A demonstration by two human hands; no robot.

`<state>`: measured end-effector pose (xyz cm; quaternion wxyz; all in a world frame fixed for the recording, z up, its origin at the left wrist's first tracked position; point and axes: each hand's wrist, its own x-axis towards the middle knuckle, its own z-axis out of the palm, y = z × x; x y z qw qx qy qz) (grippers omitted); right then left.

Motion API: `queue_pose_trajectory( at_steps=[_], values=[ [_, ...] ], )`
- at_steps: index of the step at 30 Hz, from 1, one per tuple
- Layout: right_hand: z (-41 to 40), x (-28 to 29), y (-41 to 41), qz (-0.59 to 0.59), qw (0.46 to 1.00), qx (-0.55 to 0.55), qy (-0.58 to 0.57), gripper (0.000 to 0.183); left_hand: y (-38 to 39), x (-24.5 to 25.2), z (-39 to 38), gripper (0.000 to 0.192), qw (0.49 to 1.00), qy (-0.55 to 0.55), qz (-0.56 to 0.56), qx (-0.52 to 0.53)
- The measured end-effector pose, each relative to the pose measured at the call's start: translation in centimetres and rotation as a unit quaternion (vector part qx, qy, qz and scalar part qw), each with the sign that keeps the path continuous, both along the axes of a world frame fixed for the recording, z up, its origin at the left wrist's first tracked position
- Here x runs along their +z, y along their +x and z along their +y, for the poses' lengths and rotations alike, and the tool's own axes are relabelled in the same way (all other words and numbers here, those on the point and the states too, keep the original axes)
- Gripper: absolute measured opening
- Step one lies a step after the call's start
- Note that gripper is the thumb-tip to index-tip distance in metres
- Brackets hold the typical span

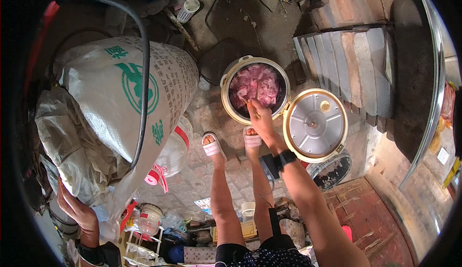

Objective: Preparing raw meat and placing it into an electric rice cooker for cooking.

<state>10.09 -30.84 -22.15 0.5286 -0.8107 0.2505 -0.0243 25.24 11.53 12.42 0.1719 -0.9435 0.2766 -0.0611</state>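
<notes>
My right hand (260,117) grips a thin stick-like utensil, perhaps chopsticks, whose far end reaches into the meat. Pink-red chunks of meat (254,83) fill the round inner pot of an electric cooker (224,101), which stands on the floor. Its hinged lid (310,140) lies swung back to the right, inner side up. At the far left, my left hand (75,209) is raised beside a crumpled plastic bag (68,133) and a large white woven sack (104,75) with green print. The left fingers are extended along the bag's edge; whether they grip it is unclear.
Stacked bricks and tiles (346,64) stand at the right, near a dark slab with a metal rim (411,72). A clear plastic jug (177,148) sits beside the sack. A ribbed cup (188,10) lies beyond the cooker. A reddish board (368,220) is at lower right.
</notes>
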Motion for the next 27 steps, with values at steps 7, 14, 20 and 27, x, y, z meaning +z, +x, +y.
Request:
queue_pose_trajectory(
  at_steps=[7,14,20,27],
  values=[
    [-7.0,2.9,-2.5,-0.01,0.986,-0.152,0.063,0.017,-0.1,-0.3,0.2,0.039,1.0,0.015,0.0,-0.018],
    [-8.4,-6.7,-3.5,0.08,0.971,-0.207,0.092,0.016,-0.2,-1.0,-0.6,0.039,1.0,0.008,-0.008,-0.014],
    [-4.1,-0.4,-1.4,0.07,0.99,-0.106,0.055,0.017,0.2,0.1,0.2,0.039,0.999,0.006,-0.008,-0.037],
    [-1.1,2.4,0.0,-0.054,0.996,0.065,-0.026,0.022,0.3,-0.7,1.0,0.039,0.998,0.003,-0.022,-0.051]
  ],
)
